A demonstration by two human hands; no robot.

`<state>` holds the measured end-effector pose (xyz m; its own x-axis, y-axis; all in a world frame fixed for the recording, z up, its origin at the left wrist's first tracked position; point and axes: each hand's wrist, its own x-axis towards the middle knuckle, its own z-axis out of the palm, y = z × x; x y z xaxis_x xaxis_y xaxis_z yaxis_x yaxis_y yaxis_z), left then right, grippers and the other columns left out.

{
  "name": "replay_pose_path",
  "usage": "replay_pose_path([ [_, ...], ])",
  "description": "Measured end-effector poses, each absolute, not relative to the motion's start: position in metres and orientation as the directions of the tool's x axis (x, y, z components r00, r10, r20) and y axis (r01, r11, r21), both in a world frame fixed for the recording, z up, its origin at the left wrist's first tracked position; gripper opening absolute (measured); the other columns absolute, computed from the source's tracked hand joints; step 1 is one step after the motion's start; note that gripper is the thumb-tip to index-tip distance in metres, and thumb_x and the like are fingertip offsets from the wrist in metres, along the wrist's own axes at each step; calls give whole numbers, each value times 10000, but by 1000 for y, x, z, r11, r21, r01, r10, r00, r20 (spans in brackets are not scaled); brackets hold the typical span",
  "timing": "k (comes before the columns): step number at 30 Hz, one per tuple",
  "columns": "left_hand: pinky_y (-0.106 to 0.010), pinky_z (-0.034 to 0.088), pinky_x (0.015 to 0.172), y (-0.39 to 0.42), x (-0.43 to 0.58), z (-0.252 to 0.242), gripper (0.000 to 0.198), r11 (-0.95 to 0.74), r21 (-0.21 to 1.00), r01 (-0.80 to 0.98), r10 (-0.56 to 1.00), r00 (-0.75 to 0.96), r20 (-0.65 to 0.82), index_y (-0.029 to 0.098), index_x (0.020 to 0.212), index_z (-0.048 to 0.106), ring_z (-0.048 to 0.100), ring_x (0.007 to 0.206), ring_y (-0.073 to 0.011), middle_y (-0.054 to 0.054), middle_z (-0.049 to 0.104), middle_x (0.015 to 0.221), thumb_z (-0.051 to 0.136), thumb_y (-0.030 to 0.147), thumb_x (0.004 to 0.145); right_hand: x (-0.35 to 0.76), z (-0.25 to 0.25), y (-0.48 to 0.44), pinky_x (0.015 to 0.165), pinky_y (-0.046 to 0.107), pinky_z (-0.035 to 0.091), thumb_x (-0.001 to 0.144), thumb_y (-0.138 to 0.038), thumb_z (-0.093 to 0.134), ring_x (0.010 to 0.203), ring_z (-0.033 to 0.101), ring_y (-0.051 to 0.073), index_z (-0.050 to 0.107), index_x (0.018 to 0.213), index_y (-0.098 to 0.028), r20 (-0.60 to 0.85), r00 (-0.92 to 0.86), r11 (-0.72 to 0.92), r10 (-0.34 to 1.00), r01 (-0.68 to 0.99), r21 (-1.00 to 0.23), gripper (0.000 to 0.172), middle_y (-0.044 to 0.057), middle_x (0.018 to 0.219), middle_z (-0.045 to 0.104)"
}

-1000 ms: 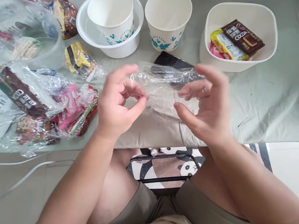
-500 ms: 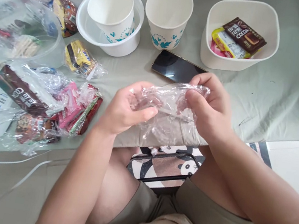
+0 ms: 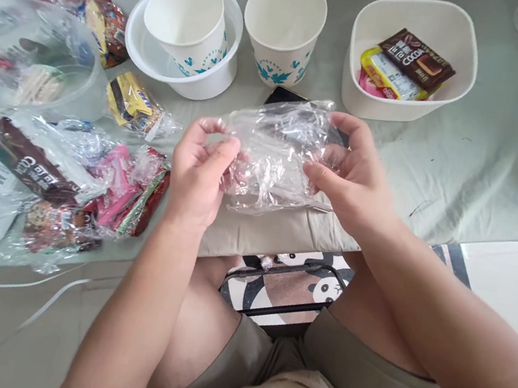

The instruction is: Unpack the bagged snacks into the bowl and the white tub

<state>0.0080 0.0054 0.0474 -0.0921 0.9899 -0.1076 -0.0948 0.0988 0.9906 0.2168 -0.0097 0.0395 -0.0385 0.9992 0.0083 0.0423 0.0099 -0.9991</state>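
Observation:
A crumpled clear plastic bag [image 3: 273, 153] is stretched between both my hands above the table's near edge. My left hand [image 3: 200, 174] pinches its left end with thumb and fingers closed. My right hand [image 3: 354, 177] grips its right end, fingers curled round the film. The bag looks empty. A dark phone [image 3: 282, 96] lies on the cloth just behind the bag, mostly hidden by it.
A white square tub [image 3: 455, 88] holds wrapped snacks [image 3: 412, 64] at the back right. A paper cup [image 3: 283, 29] stands in the middle; another cup [image 3: 185, 26] sits inside a white bowl [image 3: 208, 83]. Bagged snacks [image 3: 67, 182] are heaped at the left beside a clear container [image 3: 28, 59].
The bag was bunched small between my hands half a second ago; now it is pulled wider and lifted slightly, covering most of the phone.

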Motion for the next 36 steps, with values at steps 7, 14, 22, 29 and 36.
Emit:
replay_pose_path([
  [7, -471, 519, 946, -3, 4, 44, 424, -435, 843, 315, 809, -275, 520, 234, 738, 545, 410, 1365, -325, -73, 480, 1224, 810, 558, 806, 218, 30, -8, 707, 330, 615, 986, -420, 662, 826, 704, 164, 437, 1402, -378, 201, -35, 204, 979, 170, -964, 475, -5, 937, 669],
  [14, -501, 448, 1144, -12, 16, 44, 352, -259, 894, 366, 948, -79, 307, 221, 605, 649, 566, 1164, -288, -85, 558, 1098, 848, 427, 809, 214, 26, -8, 687, 316, 609, 994, -427, 646, 854, 718, 165, 449, 1392, -383, 219, -37, 222, 975, 193, -956, 446, 1, 973, 682],
  [22, -355, 538, 916, 2, 12, 41, 315, -188, 982, -2, 917, -358, 175, 247, 532, 595, 577, 1112, -239, -52, 547, 818, 795, 315, 767, 219, 19, 2, 661, 302, 592, 980, -489, 666, 833, 715, 150, 483, 1374, -393, 241, 1, 239, 970, 121, -963, 445, -5, 1075, 716],
  [29, -374, 577, 891, 2, 5, 52, 646, 195, 916, -350, 980, 50, -190, 278, 1082, 717, 679, 1153, -271, -70, 736, 1244, 836, 722, 628, 213, 26, -4, 747, 326, 624, 955, -527, 691, 962, 704, 173, 520, 1301, -355, 199, -77, 201, 977, 11, -980, 422, 0, 1102, 677],
  [36, -306, 580, 661, 6, 7, 55, 304, 294, 943, -157, 954, 102, -280, 207, 838, 658, 718, 738, -182, 2, 720, 744, 851, 214, 604, 212, 38, -6, 708, 308, 617, 942, -465, 709, 787, 646, 130, 559, 1007, -264, 108, -48, 107, 993, -18, -994, 259, -5, 927, 620],
])
